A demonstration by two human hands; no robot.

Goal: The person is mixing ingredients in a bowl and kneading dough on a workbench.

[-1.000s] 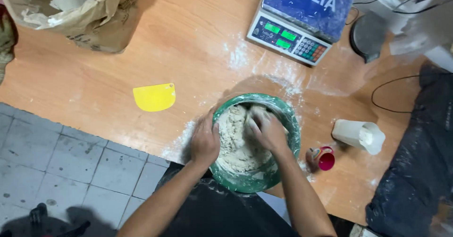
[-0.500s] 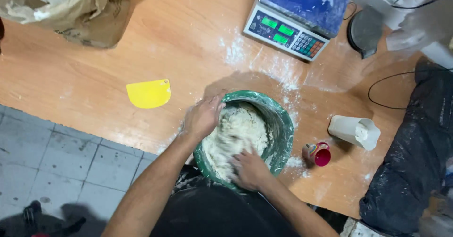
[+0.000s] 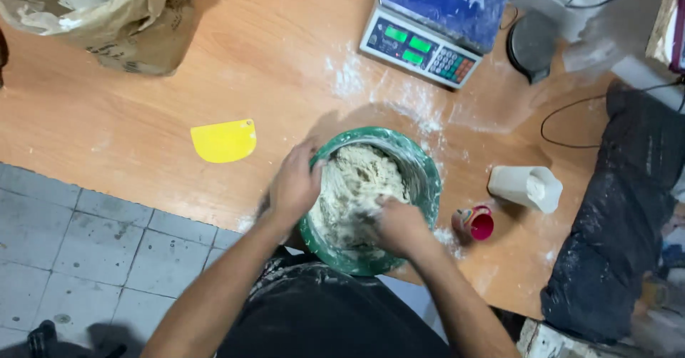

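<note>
— Right hand (image 3: 401,226) first: what has it got?
— It's curled, pressing into the dough (image 3: 354,187) in the green bowl (image 3: 426,180) at the table's near edge.
— And the left hand (image 3: 294,185)?
— Wrapped over the bowl's left rim, gripping it.
— What's around?
— Pink cup (image 3: 477,222) and white jug (image 3: 526,187) right, yellow scraper (image 3: 224,141) left, scale (image 3: 435,23) and flour sack (image 3: 107,12) far back.

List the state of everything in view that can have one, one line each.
Green bowl: upright, holding shaggy dough.
Left hand: gripping the bowl's rim.
Right hand: pressed into the dough.
Scale: display lit.
Flour sack: open.
White jug: on its side.
Red cup: tipped over.
</note>
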